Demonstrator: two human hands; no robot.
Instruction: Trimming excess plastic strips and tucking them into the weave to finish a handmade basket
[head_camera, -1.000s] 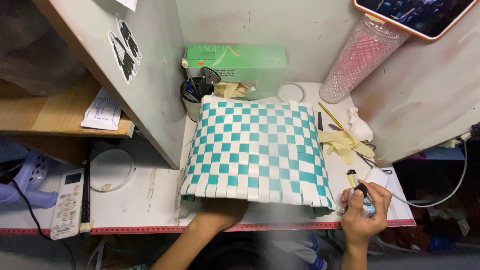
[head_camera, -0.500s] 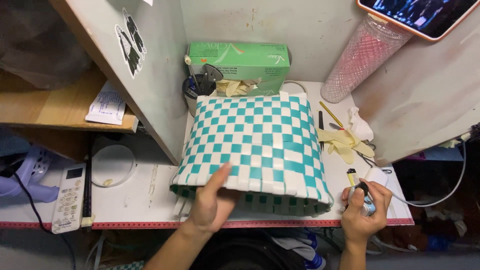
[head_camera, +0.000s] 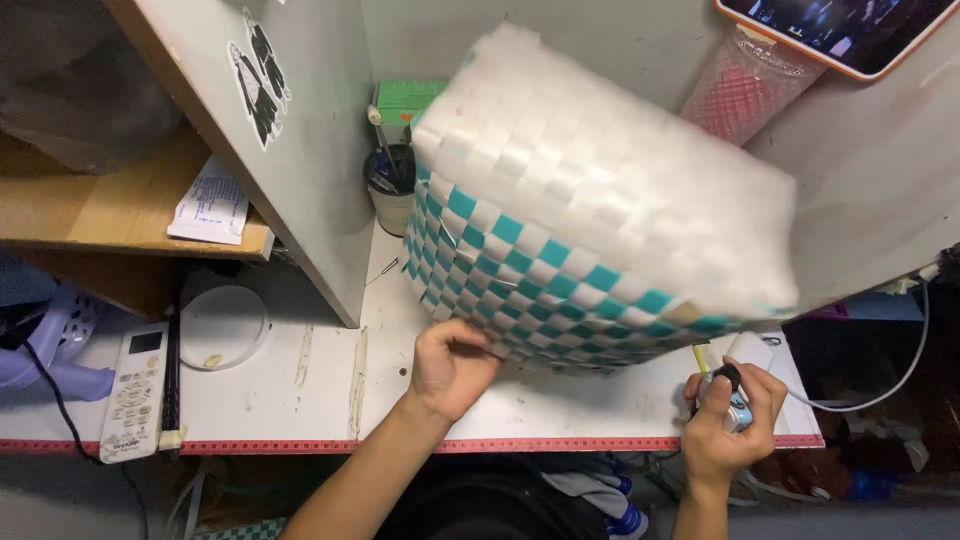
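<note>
A woven basket (head_camera: 590, 200) of white and teal plastic strips is tipped up off the white table, its all-white bottom turned toward me and blurred. My left hand (head_camera: 450, 365) grips its lower left edge, fingers curled under the checkered side. My right hand (head_camera: 728, 410), at the table's front right, is shut on a small lighter (head_camera: 737, 412) with a black top, just below the basket's right corner.
A white table (head_camera: 300, 385) with a red front edge holds a remote control (head_camera: 132, 390) and a round white lid (head_camera: 223, 325). A pen cup (head_camera: 390, 185) and a green box (head_camera: 405, 97) stand behind. A grey partition (head_camera: 290, 150) rises at left, a pink cup (head_camera: 735, 95) at right.
The basket lay flat on the table; my left hand has taken its near edge and tipped it up, showing the white bottom. My right hand has stayed put with the lighter.
</note>
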